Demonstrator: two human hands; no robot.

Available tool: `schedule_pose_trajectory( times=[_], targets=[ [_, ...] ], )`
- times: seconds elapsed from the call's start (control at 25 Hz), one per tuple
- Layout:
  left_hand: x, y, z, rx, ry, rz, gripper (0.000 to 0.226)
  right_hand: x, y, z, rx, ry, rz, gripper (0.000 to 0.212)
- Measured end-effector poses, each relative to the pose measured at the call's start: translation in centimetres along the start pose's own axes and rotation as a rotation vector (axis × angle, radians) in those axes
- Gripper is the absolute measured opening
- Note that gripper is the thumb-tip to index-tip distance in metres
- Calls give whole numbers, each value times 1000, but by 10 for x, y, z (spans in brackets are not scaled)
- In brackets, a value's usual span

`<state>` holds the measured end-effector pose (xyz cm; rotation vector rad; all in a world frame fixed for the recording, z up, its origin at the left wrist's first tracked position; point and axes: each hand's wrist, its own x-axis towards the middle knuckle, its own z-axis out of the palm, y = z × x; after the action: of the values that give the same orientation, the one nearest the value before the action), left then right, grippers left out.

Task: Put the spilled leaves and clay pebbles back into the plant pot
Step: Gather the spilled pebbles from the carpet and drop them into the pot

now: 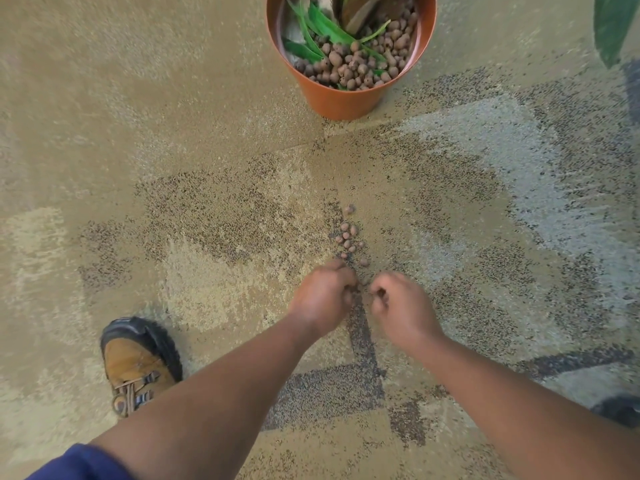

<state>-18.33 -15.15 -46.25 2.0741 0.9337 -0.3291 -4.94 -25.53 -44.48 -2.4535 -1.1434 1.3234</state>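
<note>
An orange plant pot (341, 100) stands on the carpet at the top centre. It holds brown clay pebbles (360, 60) and green leaves (325, 26). A small scatter of spilled clay pebbles (349, 237) lies on the carpet in the middle. Just below that scatter, my left hand (323, 296) and my right hand (401, 304) rest on the floor side by side. Both have their fingers curled inward, and pebbles show inside each curl.
The floor is patterned tan and grey carpet (207, 133). My brown shoe (136, 362) stands at lower left, and a dark shoe tip (620, 408) shows at the right edge. A large green leaf (613, 26) hangs into the top right corner.
</note>
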Motion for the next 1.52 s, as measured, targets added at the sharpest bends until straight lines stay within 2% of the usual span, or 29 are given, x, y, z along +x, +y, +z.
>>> schedule_pose_trajectory(
  times=[0.12,0.28,0.48,0.8,0.88,1.0,1.08,1.16,1.24,1.32,1.4,1.52],
  targets=[
    [11,0,-16,-191,166,-189,21,19,-11,-9,165,105,87,12],
    [29,5,-23,-307,185,-306,16,36,-26,-9,235,156,85,11],
    [39,10,-17,-233,168,-267,13,47,-29,-4,21,146,-22,6],
    [32,5,-12,7,120,21,22,41,-25,-11,-194,88,-75,10],
    [33,6,-14,4,105,-17,23,41,-29,-18,-33,113,52,11],
    [36,22,-36,-203,147,-194,16,40,-54,-46,502,230,256,16],
    [41,47,-71,-451,225,-254,12,40,-80,-83,779,327,228,18],
    [51,72,-118,-625,370,-203,14,46,-107,-125,993,394,121,16],
    [67,89,-161,-730,539,-116,19,58,-129,-159,1098,457,13,18],
    [89,93,-189,-818,636,-105,19,75,-144,-181,1137,493,-32,19],
    [109,91,-205,-872,650,-153,14,89,-153,-190,1181,464,-43,19],
    [131,84,-212,-875,637,-245,14,106,-157,-196,1201,406,-6,35]
  ],
)
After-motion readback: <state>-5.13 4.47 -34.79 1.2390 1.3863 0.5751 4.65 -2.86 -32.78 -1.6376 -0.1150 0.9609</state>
